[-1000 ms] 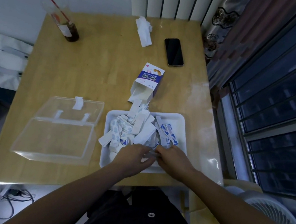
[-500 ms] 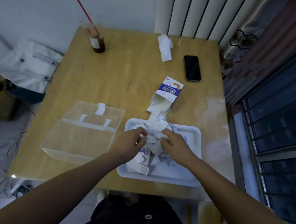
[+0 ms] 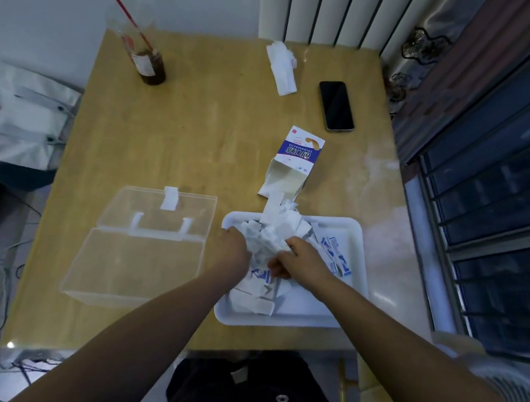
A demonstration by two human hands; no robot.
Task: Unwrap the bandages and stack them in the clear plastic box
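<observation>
White wrapped bandages point(image 3: 272, 236) heap in the tray point(image 3: 351, 234); my right hand point(image 3: 302, 261) curls on a clump to lift it, my left hand point(image 3: 236, 248) is buried there, grip unclear; the clear plastic box point(image 3: 141, 258) lies open just beside for stacking

This is looking like a room in a home: a wooden bench point(image 3: 196, 142) is standing beside a curtained window point(image 3: 514, 203) and a white radiator point(image 3: 337, 5), carrying a phone point(image 3: 336, 105) and a drink with a straw point(image 3: 148, 61) along its far edge.
</observation>
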